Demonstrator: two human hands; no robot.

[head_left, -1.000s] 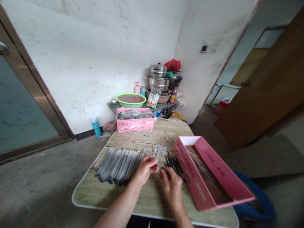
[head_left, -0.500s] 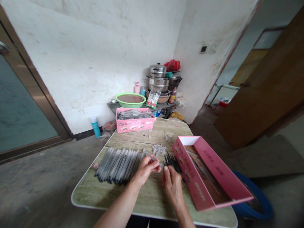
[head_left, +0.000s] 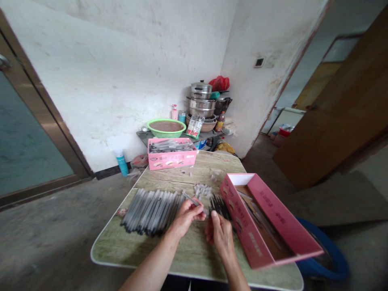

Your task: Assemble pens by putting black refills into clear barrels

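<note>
My left hand [head_left: 190, 211] pinches a slim, pen-like translucent tube [head_left: 190, 198], tilted with its upper end to the left. Close beside it on the right, my right hand [head_left: 220, 231] has thumb and fingers closed together; what they hold, if anything, is hidden. Beyond the right hand lies a heap of thin black pieces [head_left: 218, 205]. Several similar tubes with dark lower ends [head_left: 151, 210] lie in a row to the left of my left hand. A small pile of short whitish translucent pieces [head_left: 202, 190] lies just past both hands.
On the wood-patterned table [head_left: 121, 246], a pink box [head_left: 172, 158] full of tubes stands at the back. A larger pink box [head_left: 257, 226] with a few long pieces inside is at the right edge. Behind are a green basin [head_left: 151, 129] and stacked pots [head_left: 201, 106].
My right hand has shifted slightly, its thumb a little to the right. The left hand with the tube stays nearly still.
</note>
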